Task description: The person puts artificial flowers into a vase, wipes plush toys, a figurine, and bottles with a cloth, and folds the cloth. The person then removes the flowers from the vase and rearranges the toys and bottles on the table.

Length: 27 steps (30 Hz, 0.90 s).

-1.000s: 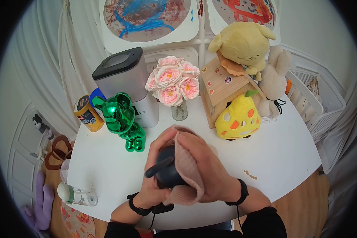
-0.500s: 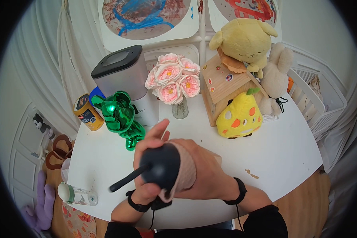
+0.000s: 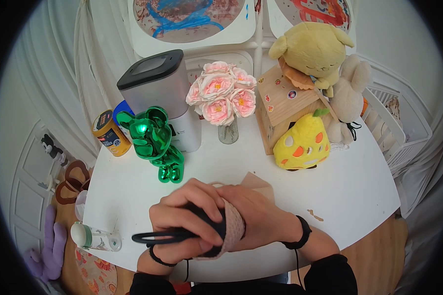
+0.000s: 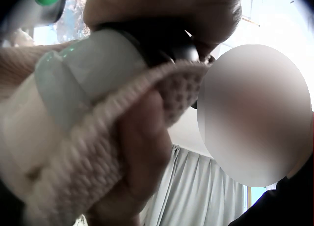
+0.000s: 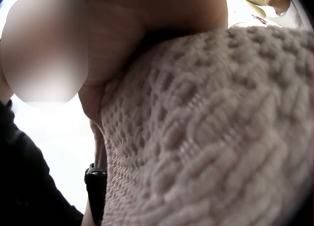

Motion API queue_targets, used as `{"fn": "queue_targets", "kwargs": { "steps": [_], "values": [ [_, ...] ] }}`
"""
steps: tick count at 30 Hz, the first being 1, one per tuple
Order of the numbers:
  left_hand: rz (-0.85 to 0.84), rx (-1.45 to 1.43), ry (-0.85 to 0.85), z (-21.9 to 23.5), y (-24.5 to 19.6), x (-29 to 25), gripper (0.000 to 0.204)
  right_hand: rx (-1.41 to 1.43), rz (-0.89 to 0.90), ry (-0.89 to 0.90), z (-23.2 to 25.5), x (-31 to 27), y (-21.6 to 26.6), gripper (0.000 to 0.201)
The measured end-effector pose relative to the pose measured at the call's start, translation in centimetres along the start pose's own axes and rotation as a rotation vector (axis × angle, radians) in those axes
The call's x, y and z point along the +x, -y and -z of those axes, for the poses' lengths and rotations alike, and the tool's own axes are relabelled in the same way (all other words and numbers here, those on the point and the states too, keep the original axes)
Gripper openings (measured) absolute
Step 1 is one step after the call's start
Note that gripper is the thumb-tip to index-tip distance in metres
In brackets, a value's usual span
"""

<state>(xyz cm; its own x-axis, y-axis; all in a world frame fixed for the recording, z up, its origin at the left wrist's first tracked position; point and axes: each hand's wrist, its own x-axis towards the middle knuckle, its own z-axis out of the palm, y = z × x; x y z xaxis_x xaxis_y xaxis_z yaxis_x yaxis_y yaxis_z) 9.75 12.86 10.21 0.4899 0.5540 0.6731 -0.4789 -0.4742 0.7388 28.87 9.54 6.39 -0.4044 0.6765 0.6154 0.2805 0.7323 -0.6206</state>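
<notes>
In the head view my left hand [image 3: 184,219] curls its fingers over the dark lid [image 3: 216,225] of a bottle, whose black loop handle [image 3: 157,238] sticks out to the left. My right hand [image 3: 266,216] grips the bottle through a pink, waffle-textured cloth [image 3: 235,227]. The left wrist view shows the pale bottle body [image 4: 68,88] tilted, with fingers pressing the cloth against it. Folds of the cloth [image 5: 211,127] fill most of the right wrist view. Much of the bottle is hidden behind the hands and cloth.
Beyond the hands on the white table [image 3: 339,196] stand a shiny green bear figure [image 3: 155,142], a flower vase [image 3: 228,133], a grey-lidded appliance [image 3: 155,83] and a yellow plush [image 3: 302,142] before a wooden house [image 3: 285,103]. A clear bottle [image 3: 96,237] lies at the left edge.
My left fingers have closed over the dark lid, whose handle now points straight left. Both hands have come slightly lower, and the cloth stays around the bottle.
</notes>
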Motion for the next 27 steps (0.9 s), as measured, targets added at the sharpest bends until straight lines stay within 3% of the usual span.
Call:
{"fn": "queue_targets", "kwargs": {
  "steps": [1,3,5,6,7,8,9,10,14,15,17,20,21,23,24,25,27],
  "values": [
    [-0.046,-0.03,0.074,0.5,0.3,0.1,0.011,-0.001,0.0,0.001,0.3,0.0,0.1,0.085],
    [-0.108,-0.154,0.171,0.8,1.0,0.1,0.01,0.083,-0.066,0.188,0.9,0.1,0.5,0.085],
    [-0.122,-0.092,0.146,0.7,1.1,0.3,0.008,0.11,-0.077,0.225,0.9,0.0,0.5,0.084],
    [-0.135,-0.03,0.122,0.7,1.0,0.4,0.008,0.036,-0.062,0.138,0.6,-0.2,0.4,0.085],
    [-0.131,0.259,0.01,0.7,0.9,-0.1,0.017,-0.04,-0.046,0.05,0.4,-0.2,0.4,0.086],
    [-0.068,0.372,-0.128,0.2,1.0,-0.3,0.024,-0.044,-0.045,0.046,0.4,0.0,0.3,0.086],
    [-0.005,0.483,-0.271,-0.5,1.2,-0.4,0.032,-0.178,-0.004,-0.093,0.4,0.4,0.2,0.088],
    [0.004,0.477,-0.259,-1.1,1.3,-0.2,0.037,-0.31,0.037,-0.23,0.3,0.6,0.1,0.089],
    [-0.009,0.527,-0.268,-1.9,1.6,-0.7,0.042,-0.313,0.068,-0.285,-1.0,0.5,-0.3,0.089],
    [-0.031,0.412,-0.252,-1.5,2.1,-1.1,0.039,-0.308,0.068,-0.281,-0.9,0.6,-0.1,0.089],
    [-0.068,0.27,-0.234,-0.9,1.8,-1.4,0.029,-0.246,0.107,-0.208,-0.7,0.7,0.3,0.09],
    [-0.118,0.371,-0.081,-0.8,-0.7,-0.7,0.018,-0.088,0.082,-0.137,-0.8,0.8,0.7,0.091],
    [-0.099,0.299,-0.013,-0.6,-1.3,-0.5,0.016,-0.025,0.08,-0.082,-0.6,0.7,0.8,0.091],
    [-0.213,0.103,0.229,0.8,-1.2,0.3,0.017,0.048,0.101,-0.023,-0.1,0.3,0.8,0.088],
    [-0.301,-0.034,0.216,0.5,-0.2,0.1,0.02,0.111,0.012,0.168,0.3,0.4,1.2,0.087],
    [-0.281,-0.073,0.25,0.4,-0.2,0.0,0.021,0.174,-0.077,0.354,0.5,0.4,1.5,0.086],
    [-0.205,0.049,0.247,0.6,-0.7,0.3,0.022,0.242,-0.119,0.347,0.4,0.3,1.2,0.085]
  ]
}}
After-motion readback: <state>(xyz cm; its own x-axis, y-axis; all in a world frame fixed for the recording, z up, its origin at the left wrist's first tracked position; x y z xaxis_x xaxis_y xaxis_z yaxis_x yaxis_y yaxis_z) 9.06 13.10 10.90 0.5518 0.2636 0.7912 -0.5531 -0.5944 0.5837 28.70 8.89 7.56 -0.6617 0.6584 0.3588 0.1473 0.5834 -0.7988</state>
